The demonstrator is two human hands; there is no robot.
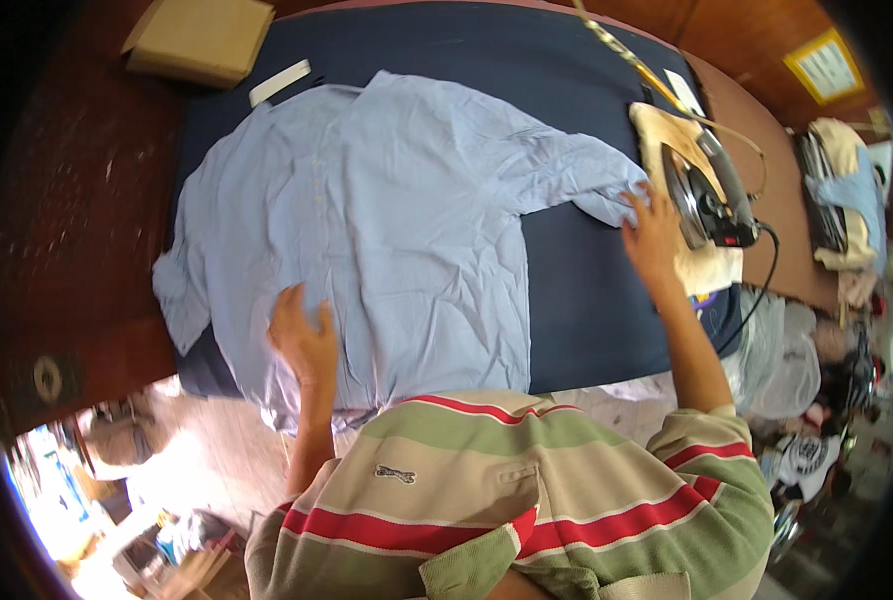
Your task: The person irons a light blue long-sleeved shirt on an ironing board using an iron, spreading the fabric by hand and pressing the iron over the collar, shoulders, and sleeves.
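A light blue long-sleeved button shirt lies spread on a dark navy padded surface, its collar toward the far side. Wrinkles show across its lower right part and along the right sleeve. My left hand is over the lower front of the shirt, fingers apart and holding nothing. At the right cuff, my right hand reaches with spread fingers that touch or nearly touch the cloth. Just right of that hand, an electric iron rests on a folded cream cloth.
A cardboard box and a white strip sit at the far left. The iron's black cord hangs down at right, near clear plastic bags. Folded clothes are stacked at the far right.
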